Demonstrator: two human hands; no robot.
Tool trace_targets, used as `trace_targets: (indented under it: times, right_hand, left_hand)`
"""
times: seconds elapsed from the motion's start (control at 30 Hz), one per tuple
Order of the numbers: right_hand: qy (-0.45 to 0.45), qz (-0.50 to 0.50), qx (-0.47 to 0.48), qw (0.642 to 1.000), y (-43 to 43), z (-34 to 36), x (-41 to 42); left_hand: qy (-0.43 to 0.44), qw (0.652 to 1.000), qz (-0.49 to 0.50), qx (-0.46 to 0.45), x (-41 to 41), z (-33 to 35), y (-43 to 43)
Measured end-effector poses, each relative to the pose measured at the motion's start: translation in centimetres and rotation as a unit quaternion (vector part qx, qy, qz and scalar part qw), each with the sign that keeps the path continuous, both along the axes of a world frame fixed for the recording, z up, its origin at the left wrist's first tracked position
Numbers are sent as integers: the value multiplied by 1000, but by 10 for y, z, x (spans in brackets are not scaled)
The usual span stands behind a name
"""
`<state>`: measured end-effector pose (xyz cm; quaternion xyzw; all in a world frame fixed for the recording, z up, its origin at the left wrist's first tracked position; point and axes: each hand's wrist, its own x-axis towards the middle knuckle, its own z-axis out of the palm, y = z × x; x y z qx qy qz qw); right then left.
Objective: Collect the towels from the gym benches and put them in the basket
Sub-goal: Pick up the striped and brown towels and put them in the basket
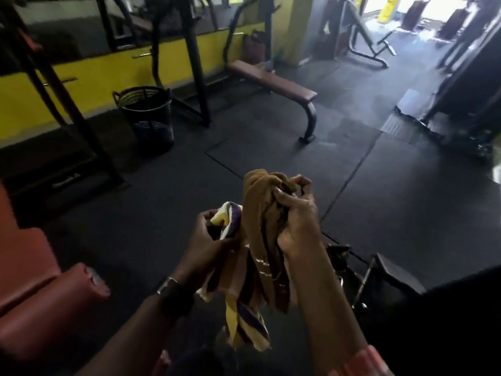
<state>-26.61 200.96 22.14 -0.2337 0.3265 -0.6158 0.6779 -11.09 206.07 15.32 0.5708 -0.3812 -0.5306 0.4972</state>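
Note:
I hold two towels in front of me at lower centre. My right hand [296,218] grips a bunched brown towel [260,210] whose ends hang down between my arms. My left hand [210,237] grips a yellow, white and purple striped towel [248,327] that also dangles below. The two towels touch each other. A black slatted basket [147,115] stands on the floor at upper left, by the yellow wall, well away from my hands. What lies inside it is hidden.
A brown flat bench [271,80] stands to the right of the basket. Red padded equipment [35,302] fills the lower left. Black machine frames [195,58] rise behind the basket. Dark rubber floor mats [379,185] spread ahead. Metal gear [360,272] sits near my right arm.

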Motion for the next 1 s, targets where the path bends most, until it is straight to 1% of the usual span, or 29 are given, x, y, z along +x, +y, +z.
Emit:
trace_targets:
  times: [0.1,0.2,0.33,0.37,0.43,0.5,0.53,0.57,0.6,0.67,0.7,0.73,0.8,0.87,0.9,0.93,0.97,1.0]
  right_hand:
    - [19,13,21,1000,-69,-8,8]
    - [0,35,24,999,-142,-17,24]
    - [-65,94,30,993,-229,-16,63]
    - [-77,108,37,990,-264,-14,79]
    - [-78,110,30,990,-299,-8,96]
    - [-69,112,29,991,-346,-4,116]
    - [-59,111,33,992,-370,-5,124]
    - [-44,112,28,992,-388,-7,131]
    - [-32,119,16,992,-410,-10,138]
    - [7,125,-21,992,-453,-18,150]
    - [54,123,-50,990,-479,-25,155]
    - [124,116,-86,982,-499,-31,158]
    - [278,134,-136,941,-545,-45,162]
    - [382,202,-149,890,-595,-59,169]
    - [413,239,-146,866,-619,-64,175]
    - [423,279,-139,851,-642,-68,182]
    - [400,320,-128,849,-674,-71,195]
    - [362,350,-109,857,-697,-75,206]
  left_hand:
    - [-18,1000,21,-10,4,-6,-60]
    - [6,999,28,-31,13,-9,-131]
    - [49,997,-50,-35,41,-1,-226]
    - [59,995,-71,-33,56,2,-262]
    - [40,994,-100,-33,73,13,-299]
    - [-25,997,-69,-39,90,18,-347]
    - [-69,996,-36,-44,95,19,-372]
    - [-111,993,-1,-45,99,19,-390]
    - [-127,990,34,-45,103,16,-411]
    - [-123,987,90,-46,111,9,-453]
    - [-111,986,117,-46,119,3,-478]
    - [-100,984,139,-44,127,-1,-499]
    - [-86,980,176,-36,149,-9,-544]
    - [-84,975,202,-43,172,-9,-589]
    - [-78,974,208,-48,183,-7,-609]
    - [-73,973,213,-48,193,-5,-630]
    - [-68,971,227,-42,205,-2,-657]
    - [-68,969,236,-32,214,1,-676]
